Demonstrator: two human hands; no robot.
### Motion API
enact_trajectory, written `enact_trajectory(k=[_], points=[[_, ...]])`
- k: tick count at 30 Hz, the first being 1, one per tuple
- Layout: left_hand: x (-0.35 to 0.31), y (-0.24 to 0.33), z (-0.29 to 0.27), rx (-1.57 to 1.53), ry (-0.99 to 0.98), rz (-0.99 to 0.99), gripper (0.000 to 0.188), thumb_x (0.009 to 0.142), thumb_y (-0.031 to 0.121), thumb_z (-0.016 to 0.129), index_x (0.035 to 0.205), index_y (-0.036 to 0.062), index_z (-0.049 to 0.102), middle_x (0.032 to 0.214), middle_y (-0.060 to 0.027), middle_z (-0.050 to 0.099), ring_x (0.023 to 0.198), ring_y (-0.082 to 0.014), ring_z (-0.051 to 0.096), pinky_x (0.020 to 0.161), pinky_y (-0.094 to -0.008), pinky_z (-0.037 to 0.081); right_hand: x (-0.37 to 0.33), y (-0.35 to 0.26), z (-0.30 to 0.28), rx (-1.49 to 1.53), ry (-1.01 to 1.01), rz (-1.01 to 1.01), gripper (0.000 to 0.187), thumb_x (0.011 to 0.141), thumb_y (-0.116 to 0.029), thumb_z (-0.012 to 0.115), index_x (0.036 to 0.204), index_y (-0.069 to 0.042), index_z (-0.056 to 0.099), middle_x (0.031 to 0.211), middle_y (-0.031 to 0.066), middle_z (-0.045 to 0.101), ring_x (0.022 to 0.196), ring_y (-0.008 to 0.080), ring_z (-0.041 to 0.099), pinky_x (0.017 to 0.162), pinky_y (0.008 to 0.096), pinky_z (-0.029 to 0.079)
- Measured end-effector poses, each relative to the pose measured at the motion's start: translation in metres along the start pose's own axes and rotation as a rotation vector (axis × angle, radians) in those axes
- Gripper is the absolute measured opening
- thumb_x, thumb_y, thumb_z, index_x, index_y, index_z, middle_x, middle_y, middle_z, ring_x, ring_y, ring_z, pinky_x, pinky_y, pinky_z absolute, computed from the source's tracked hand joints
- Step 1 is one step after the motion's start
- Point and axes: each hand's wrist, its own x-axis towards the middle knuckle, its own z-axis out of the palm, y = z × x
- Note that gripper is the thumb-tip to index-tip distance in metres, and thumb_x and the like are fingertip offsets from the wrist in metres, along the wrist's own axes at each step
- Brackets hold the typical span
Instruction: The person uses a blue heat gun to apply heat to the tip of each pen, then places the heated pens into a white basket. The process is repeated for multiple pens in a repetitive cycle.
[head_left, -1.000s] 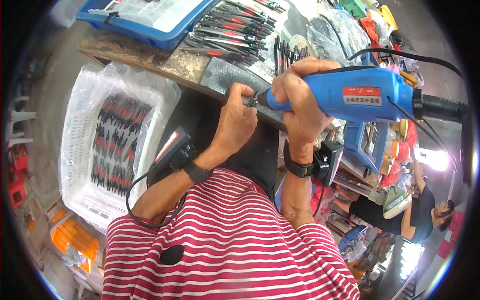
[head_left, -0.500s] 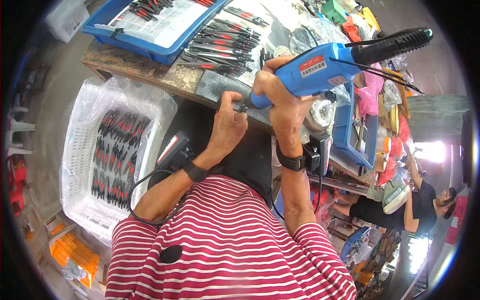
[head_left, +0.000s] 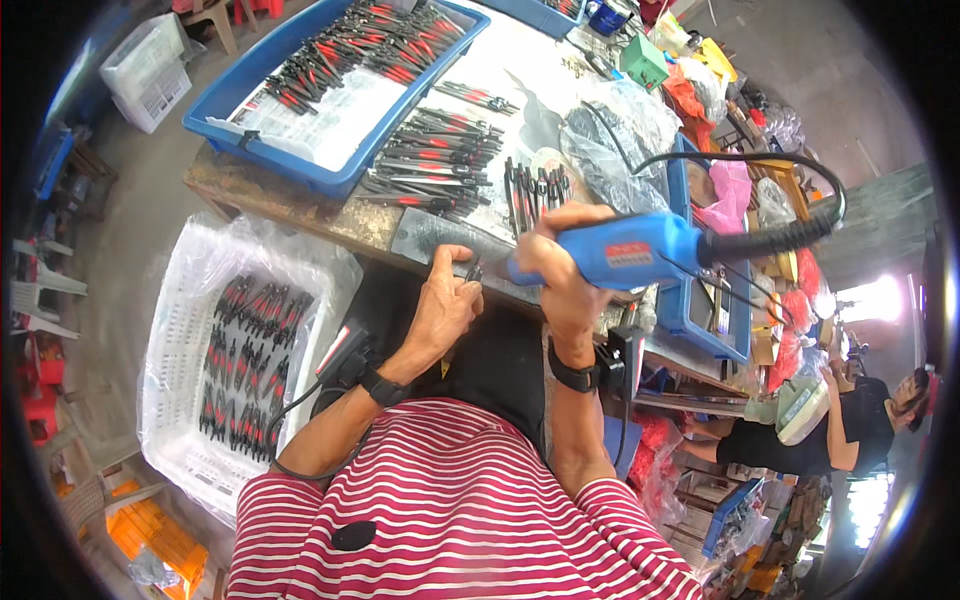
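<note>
My right hand [head_left: 572,290] is wrapped round a blue corded power tool [head_left: 630,252], held nearly level above the bench edge. Its narrow nose points left, toward my left hand, and motion blurs it. My left hand [head_left: 446,305] is closed with thumb and finger pinched on a small dark metal piece [head_left: 474,271], whose full shape is hidden. That pinch is at the front edge of a grey metal plate [head_left: 425,234]. Behind the plate lie a pile of slender black-and-red hand tools [head_left: 435,160] and a smaller upright row of them [head_left: 535,190].
A blue tray [head_left: 345,180] of similar tools stands at the back left of the bench. Left of my knees, a white plastic-lined basket [head_left: 180,350] holds rows more. Another blue tray [head_left: 735,345] and plastic bags crowd the right. A person in black [head_left: 780,425] is at far right.
The power tool has swung from tilting up to the right to nearly level, and its nose has drawn away from my left fingers. The view has shifted, showing more of the back tray.
</note>
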Motion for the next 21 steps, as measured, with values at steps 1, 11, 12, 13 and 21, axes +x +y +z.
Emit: enact_trajectory(k=[1,11,12,13,21], points=[[-0.001,0.002,-0.003,-0.008,-0.026,0.015,0.034,0.087,0.006,0.048,0.117,0.005,0.034,0.065,-0.0032,0.051,0.048,-0.0049,0.039,0.039,-0.0175,0.029,-0.003,-0.001,-0.005,-0.033,0.034,-0.034,0.021,0.072,0.003,0.054,0.092,0.0,0.048,0.07,0.0076,0.052,0.056,0.0163,0.053,0.056,0.0305,0.047],[0.073,0.079,-0.01,0.624,0.065,0.469,0.018,0.082,0.007,0.049,0.099,0.0013,0.052,0.07,-0.0118,0.06,0.067,-0.023,0.06,0.065,-0.0348,0.045,-0.016,0.025,-0.048,0.027,0.033,-0.116,0.027,0.074,0.007,0.061,0.095,-0.002,0.047,0.072,0.0062,0.053,0.059,0.0121,0.053,0.056,0.0252,0.045],[0.086,0.086,-0.009,0.727,0.11,0.551,0.017,0.081,0.005,0.051,0.098,0.0016,0.054,0.074,-0.0112,0.062,0.071,-0.022,0.061,0.068,-0.0339,0.046,-0.016,0.026,-0.05,0.065,0.027,-0.112,0.028,0.074,0.007,0.061,0.096,-0.002,0.047,0.072,0.0063,0.053,0.06,0.0121,0.052,0.056,0.0252,0.044],[0.1,0.09,-0.007,0.778,0.13,0.627,0.017,0.081,0.003,0.051,0.097,0.0013,0.054,0.078,-0.0136,0.063,0.074,-0.0265,0.062,0.069,-0.0353,0.046,-0.018,0.027,-0.052,-0.019,0.035,-0.101,0.021,0.075,-0.001,0.058,0.093,-0.002,0.047,0.071,0.0072,0.049,0.058,0.0158,0.05,0.058,0.0321,0.047],[0.188,0.104,-0.007,1.219,0.076,0.723,0.023,0.074,-0.007,0.045,0.091,0.0019,0.058,0.075,-0.0228,0.06,0.076,-0.0376,0.061,0.065,-0.0426,0.045,-0.015,0.026,-0.061,-0.009,-0.119,-0.154,0.029,0.076,0.005,0.059,0.1,-0.003,0.045,0.074,0.0082,0.048,0.06,0.0166,0.052,0.059,0.0305,0.047]])
